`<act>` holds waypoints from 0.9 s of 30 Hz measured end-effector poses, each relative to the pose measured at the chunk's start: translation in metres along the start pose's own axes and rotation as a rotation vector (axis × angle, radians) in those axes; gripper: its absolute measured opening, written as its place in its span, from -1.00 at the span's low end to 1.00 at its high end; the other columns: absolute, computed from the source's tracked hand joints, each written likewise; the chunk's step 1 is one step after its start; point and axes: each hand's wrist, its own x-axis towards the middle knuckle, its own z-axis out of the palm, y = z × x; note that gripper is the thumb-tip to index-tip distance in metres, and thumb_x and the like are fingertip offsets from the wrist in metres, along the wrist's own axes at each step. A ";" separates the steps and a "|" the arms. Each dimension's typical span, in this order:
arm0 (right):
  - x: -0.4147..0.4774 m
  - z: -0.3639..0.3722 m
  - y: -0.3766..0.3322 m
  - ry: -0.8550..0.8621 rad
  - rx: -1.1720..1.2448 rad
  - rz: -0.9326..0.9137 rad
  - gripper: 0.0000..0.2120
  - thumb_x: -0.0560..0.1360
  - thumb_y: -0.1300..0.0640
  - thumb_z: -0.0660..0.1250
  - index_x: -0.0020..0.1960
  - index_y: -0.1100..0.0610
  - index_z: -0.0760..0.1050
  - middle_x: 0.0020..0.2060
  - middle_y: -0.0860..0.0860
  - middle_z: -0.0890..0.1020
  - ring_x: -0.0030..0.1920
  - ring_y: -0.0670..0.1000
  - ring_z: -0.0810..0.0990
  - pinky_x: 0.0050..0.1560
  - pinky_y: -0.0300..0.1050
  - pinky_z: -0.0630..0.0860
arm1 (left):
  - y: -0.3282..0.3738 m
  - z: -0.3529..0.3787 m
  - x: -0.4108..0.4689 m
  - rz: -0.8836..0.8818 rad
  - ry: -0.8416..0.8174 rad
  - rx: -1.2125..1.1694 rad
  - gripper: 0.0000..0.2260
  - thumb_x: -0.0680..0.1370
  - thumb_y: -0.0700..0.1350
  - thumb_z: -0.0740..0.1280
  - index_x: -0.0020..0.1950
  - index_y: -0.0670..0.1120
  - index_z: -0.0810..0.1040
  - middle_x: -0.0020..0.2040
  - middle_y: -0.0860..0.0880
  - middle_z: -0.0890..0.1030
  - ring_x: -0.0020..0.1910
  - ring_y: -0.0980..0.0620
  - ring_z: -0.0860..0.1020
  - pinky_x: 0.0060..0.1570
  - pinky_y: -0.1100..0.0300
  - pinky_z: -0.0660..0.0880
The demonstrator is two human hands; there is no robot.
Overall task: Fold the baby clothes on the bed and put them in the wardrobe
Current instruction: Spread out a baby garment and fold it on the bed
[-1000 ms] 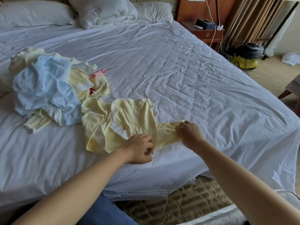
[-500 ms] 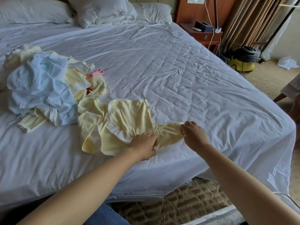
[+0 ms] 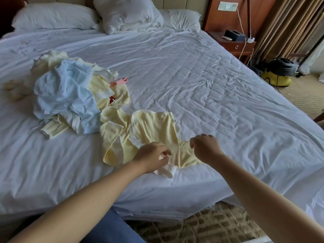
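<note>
A pale yellow baby garment [image 3: 154, 127] with white trim lies spread on the white bed [image 3: 219, 95] near its front edge. My left hand [image 3: 152, 157] pinches the garment's white cuff [image 3: 166, 171], which lies folded in towards its body. Just to the right, my right hand [image 3: 205, 148] hovers over the garment's lower right part with its fingers curled, and nothing shows in them. A heap of unfolded baby clothes [image 3: 66, 95], light blue, yellow and a bit of pink, sits to the left and touches the garment. No wardrobe is in view.
Pillows and a bunched duvet [image 3: 126, 14] lie at the head of the bed. A wooden nightstand [image 3: 235, 44] with cables stands at the back right, and a yellow vacuum cleaner [image 3: 278, 74] sits on the carpet by the curtains.
The sleeve my right hand held stretched out to the right now lies folded in, its cuff by my left hand. My right hand has let go and lifted slightly.
</note>
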 end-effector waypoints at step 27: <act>0.119 -0.014 -0.216 -0.093 0.419 -0.219 -0.59 0.51 0.19 0.14 0.31 -0.07 0.45 0.17 0.00 0.60 0.21 0.08 0.52 0.11 -0.05 0.49 | -0.147 -0.085 -0.076 -0.575 0.557 0.111 -0.86 0.54 -0.16 0.24 0.07 -0.11 0.34 -0.20 -0.04 0.60 -0.25 -0.16 0.57 -0.35 0.13 0.34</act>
